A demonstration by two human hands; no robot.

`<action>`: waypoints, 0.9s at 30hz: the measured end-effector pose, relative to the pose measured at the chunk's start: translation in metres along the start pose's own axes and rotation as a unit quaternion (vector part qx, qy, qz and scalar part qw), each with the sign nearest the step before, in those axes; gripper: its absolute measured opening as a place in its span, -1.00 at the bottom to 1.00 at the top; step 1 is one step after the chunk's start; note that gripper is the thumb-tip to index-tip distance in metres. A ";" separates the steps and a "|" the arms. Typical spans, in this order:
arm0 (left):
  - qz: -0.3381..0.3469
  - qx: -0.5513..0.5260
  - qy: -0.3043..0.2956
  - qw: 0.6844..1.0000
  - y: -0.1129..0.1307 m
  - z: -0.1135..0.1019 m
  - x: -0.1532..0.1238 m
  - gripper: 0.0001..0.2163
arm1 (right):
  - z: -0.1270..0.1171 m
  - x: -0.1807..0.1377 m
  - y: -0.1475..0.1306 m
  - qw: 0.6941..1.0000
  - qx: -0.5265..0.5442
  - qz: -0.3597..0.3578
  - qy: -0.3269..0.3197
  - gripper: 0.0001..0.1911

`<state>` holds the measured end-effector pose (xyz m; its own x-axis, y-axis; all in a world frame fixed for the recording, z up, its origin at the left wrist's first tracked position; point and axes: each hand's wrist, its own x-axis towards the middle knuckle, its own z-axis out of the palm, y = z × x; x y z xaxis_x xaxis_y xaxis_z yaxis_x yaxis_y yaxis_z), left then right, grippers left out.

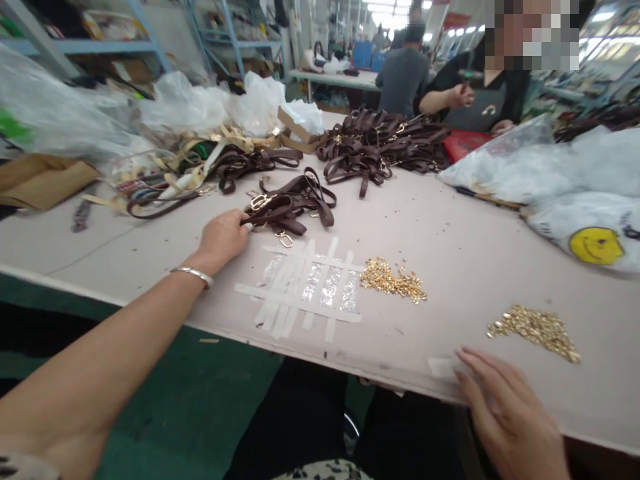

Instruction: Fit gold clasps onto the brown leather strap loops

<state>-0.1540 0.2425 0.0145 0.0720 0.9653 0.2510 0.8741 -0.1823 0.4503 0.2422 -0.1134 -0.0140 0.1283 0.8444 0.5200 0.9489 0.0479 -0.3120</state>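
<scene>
My left hand (225,237) is closed on the near end of a dark brown leather strap (273,212), part of a small heap with gold-coloured clasps and rings. A gold ring (285,240) sticks out of the heap beside the hand. At the table's front edge on the right, my right hand (510,413) is open, its fingers stretched out near a pale piece of tape (443,367). Nothing shows in that hand. Two piles of small gold metal pieces, one pile (393,280) in the middle and another pile (537,331) on the right, lie on the table (420,227).
Clear film under strips of white tape (300,317) is stuck to the tabletop. Farther back are a large heap of brown straps (385,140), plastic bags (575,163) on the right and more bags (200,100) on the left. Across the table a person (480,93) holds a tool.
</scene>
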 end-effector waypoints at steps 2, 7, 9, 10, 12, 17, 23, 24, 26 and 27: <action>-0.020 -0.031 0.016 0.999 0.003 -0.004 -0.005 -0.75 | 0.023 0.021 -0.002 0.997 -0.051 -0.035 -0.047 -0.66; -0.050 -0.170 -0.003 0.984 0.024 -0.019 -0.033 -0.69 | 0.061 0.058 -0.005 0.985 -0.140 -0.055 -0.085 -0.60; -0.065 -0.231 -0.045 0.970 0.039 -0.020 -0.053 -0.67 | 0.066 0.061 -0.002 0.982 -0.141 -0.090 -0.085 -0.58; -0.073 -0.257 -0.068 0.961 0.047 -0.018 -0.065 -0.67 | 0.067 0.061 0.000 0.980 -0.134 -0.117 -0.084 -0.57; -0.075 -0.306 -0.116 0.942 0.064 -0.011 -0.087 -0.67 | 0.069 0.061 0.005 0.979 -0.112 -0.153 -0.070 -0.53; -0.142 -0.593 -0.235 0.757 0.104 0.005 -0.138 -0.63 | 0.060 0.059 -0.002 0.998 -0.036 0.047 0.014 -0.49; -0.189 -0.642 -0.304 0.678 0.142 0.010 -0.181 -0.75 | 0.050 0.049 -0.052 0.894 0.318 0.316 -0.016 -0.67; -0.181 -0.640 -0.313 0.678 0.147 0.012 -0.186 -0.77 | 0.051 0.048 -0.062 0.867 0.382 0.321 -0.025 -0.70; -0.154 -0.638 -0.326 0.680 0.154 0.014 -0.194 -0.81 | 0.054 0.048 -0.078 0.826 0.467 0.310 -0.053 -0.76; -0.135 -0.638 -0.331 0.683 0.157 0.015 -0.197 -0.82 | 0.055 0.049 -0.085 0.814 0.493 0.301 -0.066 -0.79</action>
<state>-0.0237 0.0266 0.0229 0.5609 0.7922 -0.2404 -0.2001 0.4115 0.8892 0.1520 -0.0469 -0.0059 0.3910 0.9198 -0.0334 0.0246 -0.0468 -0.9986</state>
